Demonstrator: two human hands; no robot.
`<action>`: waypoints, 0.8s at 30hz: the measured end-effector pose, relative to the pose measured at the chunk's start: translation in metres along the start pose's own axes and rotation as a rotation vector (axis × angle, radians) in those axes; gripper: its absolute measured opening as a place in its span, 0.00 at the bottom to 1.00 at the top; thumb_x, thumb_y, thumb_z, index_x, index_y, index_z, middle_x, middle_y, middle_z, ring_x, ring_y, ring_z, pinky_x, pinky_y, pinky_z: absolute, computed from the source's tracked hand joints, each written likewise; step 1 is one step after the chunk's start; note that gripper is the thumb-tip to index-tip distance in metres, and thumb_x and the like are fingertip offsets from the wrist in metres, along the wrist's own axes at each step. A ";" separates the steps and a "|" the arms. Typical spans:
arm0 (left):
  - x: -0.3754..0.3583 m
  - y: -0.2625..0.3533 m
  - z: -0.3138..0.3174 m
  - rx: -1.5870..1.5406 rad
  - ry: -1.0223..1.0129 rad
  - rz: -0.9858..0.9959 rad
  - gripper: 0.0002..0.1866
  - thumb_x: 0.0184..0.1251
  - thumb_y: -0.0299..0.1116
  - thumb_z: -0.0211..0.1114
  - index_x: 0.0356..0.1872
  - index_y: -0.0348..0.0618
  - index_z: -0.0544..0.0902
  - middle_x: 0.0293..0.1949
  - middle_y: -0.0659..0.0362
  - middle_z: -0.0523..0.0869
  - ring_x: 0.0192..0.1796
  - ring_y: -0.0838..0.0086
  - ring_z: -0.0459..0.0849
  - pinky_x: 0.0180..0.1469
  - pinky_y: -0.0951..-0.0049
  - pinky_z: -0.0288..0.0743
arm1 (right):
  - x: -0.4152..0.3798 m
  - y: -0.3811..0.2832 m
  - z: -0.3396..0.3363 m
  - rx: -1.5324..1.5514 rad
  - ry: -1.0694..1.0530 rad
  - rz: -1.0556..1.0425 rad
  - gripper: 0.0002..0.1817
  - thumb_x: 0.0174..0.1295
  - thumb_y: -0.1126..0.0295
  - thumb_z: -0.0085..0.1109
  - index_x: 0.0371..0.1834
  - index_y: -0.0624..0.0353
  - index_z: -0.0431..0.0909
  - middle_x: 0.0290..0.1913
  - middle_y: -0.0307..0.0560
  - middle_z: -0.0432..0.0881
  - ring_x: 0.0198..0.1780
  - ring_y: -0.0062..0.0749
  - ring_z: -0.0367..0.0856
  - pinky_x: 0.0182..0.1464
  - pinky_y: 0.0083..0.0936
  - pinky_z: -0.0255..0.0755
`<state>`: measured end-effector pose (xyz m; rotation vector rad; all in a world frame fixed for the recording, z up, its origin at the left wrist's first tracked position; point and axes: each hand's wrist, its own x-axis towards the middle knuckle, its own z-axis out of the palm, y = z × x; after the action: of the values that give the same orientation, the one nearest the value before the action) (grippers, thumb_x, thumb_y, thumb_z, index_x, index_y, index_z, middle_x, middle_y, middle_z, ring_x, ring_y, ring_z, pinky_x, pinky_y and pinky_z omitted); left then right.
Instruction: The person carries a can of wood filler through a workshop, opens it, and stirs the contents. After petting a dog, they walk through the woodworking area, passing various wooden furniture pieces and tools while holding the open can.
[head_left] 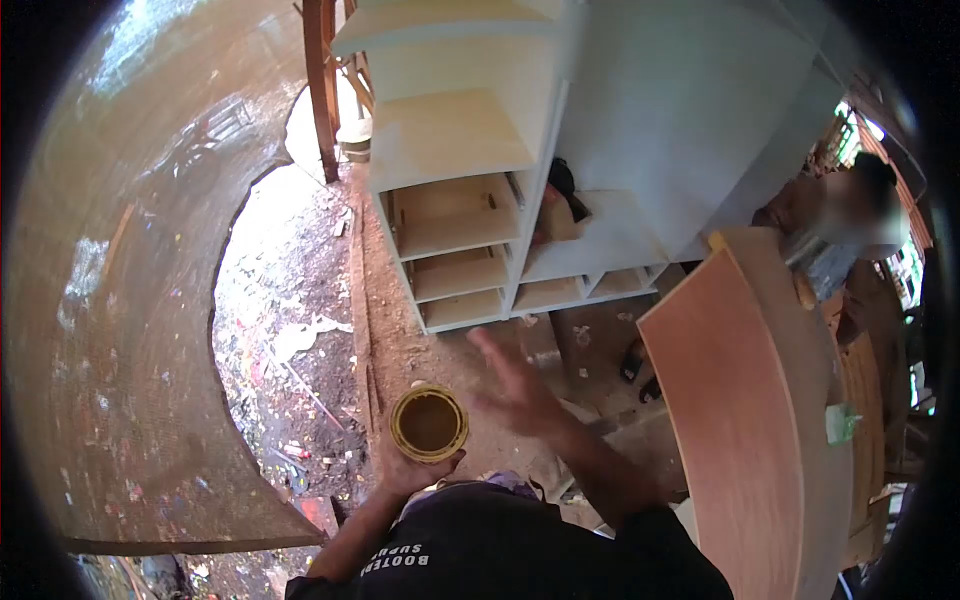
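My left hand (402, 472) is wrapped round an open round can (428, 458) from below and the side. The can has a yellow-stained rim, and brownish stuff shows inside; I cannot make out whether it is liquid. To the right of the can, my right hand (520, 388) is raised in the air with its fingers apart and slightly blurred. Nothing shows in it. Beyond both hands stands a pale cabinet (540, 215) with shelves and drawer openings, which neither hand touches.
A curved wooden panel (735, 370) stands at the right, with a co-worker (840, 230) behind it. Dark cloth or a bag (563, 178) lies in the cabinet. A brown tarp (150, 330) hangs at the left. Sandals (634, 362) and scraps lie on the dirt floor.
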<state>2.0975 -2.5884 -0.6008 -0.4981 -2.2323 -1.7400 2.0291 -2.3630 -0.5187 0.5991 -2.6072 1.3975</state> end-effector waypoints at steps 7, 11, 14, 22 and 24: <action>0.031 -0.027 -0.075 -0.094 0.138 -0.241 0.48 0.45 0.40 0.88 0.67 0.37 0.71 0.58 0.51 0.84 0.59 0.61 0.86 0.63 0.61 0.80 | -0.013 0.176 0.068 0.101 0.032 0.740 0.20 0.73 0.56 0.63 0.31 0.64 0.82 0.22 0.46 0.80 0.29 0.30 0.81 0.34 0.35 0.74; 0.036 -0.072 -0.106 -0.103 0.327 -0.148 0.43 0.47 0.38 0.86 0.65 0.38 0.73 0.57 0.52 0.85 0.57 0.60 0.87 0.60 0.61 0.82 | -0.061 0.248 0.115 -0.250 0.008 0.606 0.23 0.69 0.53 0.64 0.31 0.68 0.80 0.24 0.59 0.78 0.29 0.37 0.83 0.35 0.42 0.74; 0.050 -0.092 -0.135 0.101 0.358 -0.170 0.39 0.48 0.34 0.86 0.62 0.37 0.77 0.54 0.54 0.87 0.55 0.66 0.87 0.58 0.64 0.82 | -0.068 0.280 0.136 -0.290 0.002 0.695 0.22 0.66 0.52 0.64 0.33 0.65 0.84 0.30 0.60 0.85 0.35 0.42 0.88 0.41 0.45 0.78; 0.118 -0.117 -0.177 0.158 0.591 -0.276 0.43 0.47 0.35 0.89 0.65 0.37 0.76 0.57 0.56 0.85 0.58 0.68 0.85 0.62 0.64 0.80 | 0.005 0.426 0.164 -0.232 -0.383 0.835 0.16 0.63 0.55 0.66 0.36 0.59 0.86 0.31 0.48 0.89 0.31 0.33 0.88 0.37 0.33 0.81; 0.143 -0.121 -0.186 0.211 0.662 -0.205 0.40 0.48 0.34 0.88 0.63 0.37 0.77 0.55 0.56 0.86 0.55 0.69 0.86 0.59 0.66 0.81 | 0.070 0.415 0.160 -0.153 -0.482 0.852 0.14 0.64 0.58 0.66 0.35 0.60 0.85 0.30 0.45 0.88 0.29 0.30 0.86 0.35 0.32 0.80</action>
<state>1.9166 -2.7802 -0.6024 0.3255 -1.9755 -1.4386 1.8126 -2.3095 -0.9096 -0.3041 -3.5523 1.2922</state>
